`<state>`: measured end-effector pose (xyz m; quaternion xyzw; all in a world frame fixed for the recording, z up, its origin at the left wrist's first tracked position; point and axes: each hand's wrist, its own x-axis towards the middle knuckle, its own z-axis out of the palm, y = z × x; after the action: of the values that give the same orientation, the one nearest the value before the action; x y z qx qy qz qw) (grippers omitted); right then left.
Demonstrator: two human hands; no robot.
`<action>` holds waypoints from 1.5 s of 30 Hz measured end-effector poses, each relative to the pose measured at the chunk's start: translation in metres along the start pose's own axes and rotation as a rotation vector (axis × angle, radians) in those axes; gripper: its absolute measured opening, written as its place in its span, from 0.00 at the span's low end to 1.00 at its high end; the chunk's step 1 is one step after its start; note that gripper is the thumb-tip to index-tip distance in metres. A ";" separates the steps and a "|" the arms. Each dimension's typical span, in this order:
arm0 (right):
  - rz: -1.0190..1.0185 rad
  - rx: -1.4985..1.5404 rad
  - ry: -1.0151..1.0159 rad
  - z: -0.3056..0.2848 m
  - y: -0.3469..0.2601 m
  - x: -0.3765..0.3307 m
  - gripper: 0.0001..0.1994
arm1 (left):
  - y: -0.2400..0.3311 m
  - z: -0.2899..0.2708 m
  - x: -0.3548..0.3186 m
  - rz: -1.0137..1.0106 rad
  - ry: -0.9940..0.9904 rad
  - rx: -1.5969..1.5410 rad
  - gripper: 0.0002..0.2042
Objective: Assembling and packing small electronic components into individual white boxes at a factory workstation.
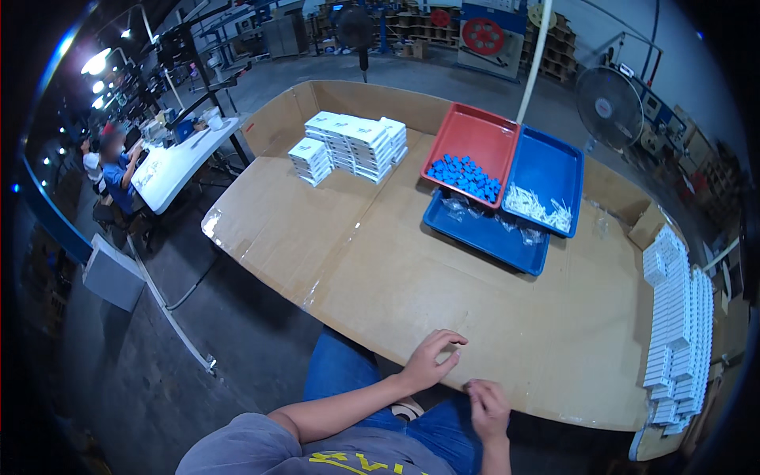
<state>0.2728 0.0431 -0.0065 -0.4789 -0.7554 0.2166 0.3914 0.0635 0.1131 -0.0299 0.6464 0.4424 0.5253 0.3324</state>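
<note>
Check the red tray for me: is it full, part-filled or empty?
Part-filled: small blue pieces lie heaped across the near end of the red tray, while bare red bottom shows at its far end.

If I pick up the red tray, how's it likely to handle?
The red tray looks like moulded plastic, so it is probably fairly stiff. The blue pieces lie loose, bunched toward its near end, so that end may feel heavier, and they could slide if it tilts.

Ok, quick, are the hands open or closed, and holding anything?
Left hand: open, fingers curved, nothing seen in it.
Right hand: fingers curled; can't tell if it's holding something.
</note>
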 end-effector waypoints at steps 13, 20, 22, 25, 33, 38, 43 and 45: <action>0.081 0.066 -0.185 0.022 -0.041 0.226 0.18 | -0.088 -0.293 0.116 0.080 0.221 0.654 0.11; 0.089 0.371 -0.176 0.092 -0.031 0.402 0.11 | -0.149 -0.346 0.131 0.211 0.290 0.907 0.11; 0.050 0.305 -0.198 0.117 -0.026 0.452 0.10 | -0.152 -0.347 0.132 0.166 0.332 0.915 0.12; 0.085 0.386 -0.247 0.159 -0.010 0.529 0.11 | -0.151 -0.347 0.132 0.107 0.316 0.884 0.14; 0.274 0.011 -0.162 0.246 0.034 0.666 0.23 | -0.154 -0.345 0.139 0.103 0.261 0.900 0.15; 0.624 0.229 -0.214 0.299 0.044 0.678 0.26 | -0.157 -0.350 0.132 0.069 0.264 0.891 0.15; 0.736 0.671 -0.306 0.306 0.074 0.681 0.22 | -0.156 -0.351 0.140 0.084 0.266 0.883 0.15; 0.752 0.710 -0.357 0.310 0.069 0.678 0.22 | -0.156 -0.353 0.136 0.063 0.273 0.887 0.15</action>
<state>-0.0956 0.6943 0.0198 -0.5102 -0.4674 0.6610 0.2904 -0.3067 0.2868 -0.0370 0.6642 0.6442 0.3755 -0.0536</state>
